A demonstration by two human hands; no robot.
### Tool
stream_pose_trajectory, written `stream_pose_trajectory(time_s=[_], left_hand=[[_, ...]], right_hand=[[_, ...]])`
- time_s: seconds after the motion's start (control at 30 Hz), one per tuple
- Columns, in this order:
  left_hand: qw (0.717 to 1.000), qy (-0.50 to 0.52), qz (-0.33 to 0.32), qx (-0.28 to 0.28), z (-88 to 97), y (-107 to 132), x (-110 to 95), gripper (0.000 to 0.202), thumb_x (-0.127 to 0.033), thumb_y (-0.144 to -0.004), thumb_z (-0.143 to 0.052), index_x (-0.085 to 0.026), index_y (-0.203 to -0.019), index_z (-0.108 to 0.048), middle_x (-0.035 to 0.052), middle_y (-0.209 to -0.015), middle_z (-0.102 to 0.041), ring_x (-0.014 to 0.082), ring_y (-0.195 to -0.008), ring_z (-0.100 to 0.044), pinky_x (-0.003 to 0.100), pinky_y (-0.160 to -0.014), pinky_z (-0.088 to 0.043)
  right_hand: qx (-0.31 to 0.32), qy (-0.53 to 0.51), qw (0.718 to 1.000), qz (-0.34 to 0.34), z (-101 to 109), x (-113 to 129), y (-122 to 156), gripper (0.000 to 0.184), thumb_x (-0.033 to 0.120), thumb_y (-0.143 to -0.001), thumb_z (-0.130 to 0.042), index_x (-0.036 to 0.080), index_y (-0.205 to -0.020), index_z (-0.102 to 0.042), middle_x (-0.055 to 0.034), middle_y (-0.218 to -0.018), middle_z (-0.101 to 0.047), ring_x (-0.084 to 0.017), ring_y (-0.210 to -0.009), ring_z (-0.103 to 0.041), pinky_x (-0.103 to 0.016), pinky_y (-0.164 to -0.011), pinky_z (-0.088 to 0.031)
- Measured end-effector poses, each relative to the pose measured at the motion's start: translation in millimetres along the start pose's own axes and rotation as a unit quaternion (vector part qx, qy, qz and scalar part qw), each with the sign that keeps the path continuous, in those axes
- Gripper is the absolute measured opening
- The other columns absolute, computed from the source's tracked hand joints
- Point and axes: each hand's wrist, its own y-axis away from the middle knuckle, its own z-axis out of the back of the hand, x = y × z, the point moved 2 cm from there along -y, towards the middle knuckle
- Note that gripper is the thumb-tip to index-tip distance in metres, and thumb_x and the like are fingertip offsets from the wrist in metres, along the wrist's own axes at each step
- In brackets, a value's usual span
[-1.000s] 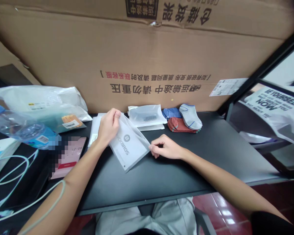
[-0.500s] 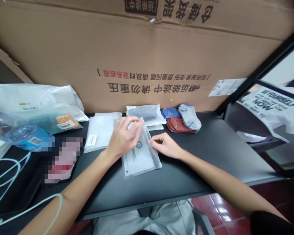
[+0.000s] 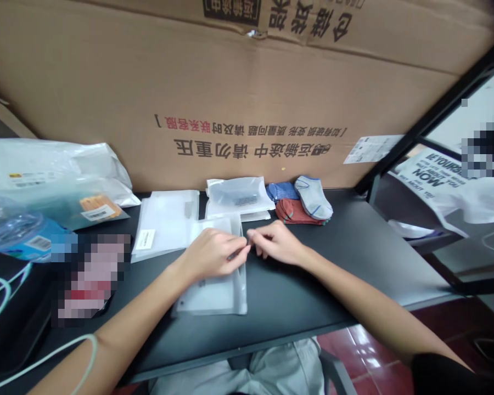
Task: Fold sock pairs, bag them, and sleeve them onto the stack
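A frosted plastic zip bag (image 3: 214, 296) lies on the black table in front of me, with its zip edge to the right. My left hand (image 3: 216, 252) rests over the bag, closed in a pinch at that edge and covering most of the printing. Beside it, my right hand (image 3: 275, 241) is also closed, its thumb and finger pinched at the same edge. The fingertips of both hands nearly meet. Behind the left hand is a stack of similar clear bags (image 3: 168, 214) with a white label.
Filled bags (image 3: 239, 197) are piled at the back, next to folded blue socks (image 3: 282, 191), red socks (image 3: 298, 213) and grey socks (image 3: 313, 198). A phone (image 3: 94, 274), bottle (image 3: 28, 236) and white parcel bag (image 3: 57, 159) lie left. Cardboard (image 3: 247, 88) walls the back.
My left hand has come down from above the bag to its right edge, beside my right hand. The bag has shifted left and turned a little straighter. The view has swung slightly right.
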Motion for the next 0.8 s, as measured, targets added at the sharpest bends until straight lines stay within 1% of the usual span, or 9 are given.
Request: stream_pose_trajectory(time_s=[0.1, 0.2, 0.27, 0.37, 0.43, 0.47, 0.57, 0.7, 0.8], left_hand=[[0.997, 0.017, 0.021, 0.072, -10.8, 1.9, -1.5, 0.036, -0.027, -0.102, -0.047, -0.02, -0.067, -0.054, 0.0, -0.058, -0.06, 0.014, -0.049, -0.052, 0.034, -0.052, -0.023], [0.992, 0.042, 0.056, 0.105, -17.6, 3.7, -0.1, 0.037, -0.029, -0.103, -0.047, -0.019, -0.067, -0.052, 0.0005, -0.061, -0.061, 0.0144, -0.051, -0.053, 0.033, -0.053, -0.022], [0.989, 0.045, 0.08, 0.112, -19.2, 4.1, 1.6, 0.037, -0.03, -0.104, -0.046, -0.019, -0.068, -0.052, 0.0009, -0.063, -0.062, 0.0148, -0.053, -0.054, 0.032, -0.054, -0.022], [0.986, 0.019, 0.112, 0.118, -19.4, 4.0, 3.7, 0.038, -0.031, -0.104, -0.044, -0.019, -0.07, -0.053, 0.0017, -0.065, -0.064, 0.016, -0.055, -0.055, 0.032, -0.055, -0.02], [0.984, 0.001, 0.126, 0.123, -19.4, 3.7, 4.5, 0.037, -0.032, -0.104, -0.044, -0.019, -0.071, -0.054, 0.0021, -0.066, -0.064, 0.0169, -0.056, -0.056, 0.032, -0.055, -0.019], [0.984, -0.004, 0.128, 0.126, -19.4, 3.5, 4.8, 0.037, -0.032, -0.104, -0.044, -0.019, -0.071, -0.054, 0.0021, -0.066, -0.065, 0.0172, -0.056, -0.057, 0.032, -0.055, -0.019], [0.983, 0.0, 0.128, 0.134, -19.5, 3.6, 5.3, 0.036, -0.031, -0.104, -0.044, -0.019, -0.071, -0.055, 0.0021, -0.066, -0.065, 0.0173, -0.056, -0.057, 0.032, -0.055, -0.02], [0.979, 0.003, 0.143, 0.143, -19.9, 5.0, 7.0, 0.037, -0.032, -0.104, -0.043, -0.02, -0.071, -0.057, 0.0028, -0.063, -0.062, 0.018, -0.055, -0.055, 0.032, -0.056, -0.021], [0.973, 0.005, 0.174, 0.15, -20.1, 6.0, 9.3, 0.041, -0.036, -0.104, -0.042, -0.02, -0.069, -0.058, 0.0029, -0.057, -0.055, 0.0183, -0.053, -0.053, 0.032, -0.056, -0.022]], right_hand=[[-0.19, 0.137, 0.971, 0.048, 48.9, -5.9, -4.4, 0.045, 0.044, -0.105, -0.048, 0.018, -0.076, -0.07, -0.0043, -0.066, -0.07, -0.017, -0.059, -0.064, -0.029, -0.063, -0.05], [-0.346, 0.264, 0.9, 0.036, 104.1, -20.3, -2.3, 0.034, 0.039, -0.102, -0.051, 0.019, -0.088, -0.074, -0.0095, -0.087, -0.077, -0.024, -0.078, -0.07, -0.036, -0.082, -0.053], [-0.397, 0.325, 0.858, -0.024, 134.9, -38.5, 3.1, 0.029, 0.038, -0.097, -0.055, 0.018, -0.108, -0.074, -0.0135, -0.107, -0.077, -0.029, -0.096, -0.071, -0.041, -0.092, -0.053], [-0.421, 0.356, 0.813, -0.187, 165.9, -75.0, 14.6, 0.049, 0.045, -0.094, -0.058, 0.013, -0.13, -0.066, -0.0196, -0.113, -0.076, -0.037, -0.105, -0.07, -0.049, -0.093, -0.053], [-0.375, 0.327, 0.829, -0.254, 174.0, -97.0, 19.0, 0.059, 0.05, -0.091, -0.061, 0.013, -0.137, -0.061, -0.0201, -0.109, -0.076, -0.037, -0.102, -0.071, -0.05, -0.091, -0.054], [-0.36, 0.304, 0.844, -0.255, 175.3, -104.3, 19.6, 0.06, 0.051, -0.091, -0.061, 0.013, -0.137, -0.061, -0.019, -0.106, -0.076, -0.035, -0.099, -0.071, -0.048, -0.089, -0.055], [-0.379, 0.278, 0.862, -0.189, 172.9, -107.8, 15.9, 0.058, 0.046, -0.087, -0.064, 0.015, -0.136, -0.06, -0.0127, -0.096, -0.075, -0.029, -0.089, -0.07, -0.042, -0.085, -0.055], [-0.428, 0.257, 0.865, -0.05, 158.9, -79.8, 5.5, 0.055, 0.04, -0.085, -0.062, 0.015, -0.135, -0.057, -0.0086, -0.095, -0.07, -0.024, -0.084, -0.066, -0.04, -0.085, -0.055], [-0.401, 0.153, 0.903, 0.006, 143.0, -49.3, 1.3, 0.061, 0.04, -0.086, -0.062, 0.017, -0.141, -0.048, -0.0065, -0.091, -0.066, -0.023, -0.078, -0.064, -0.037, -0.074, -0.055]])
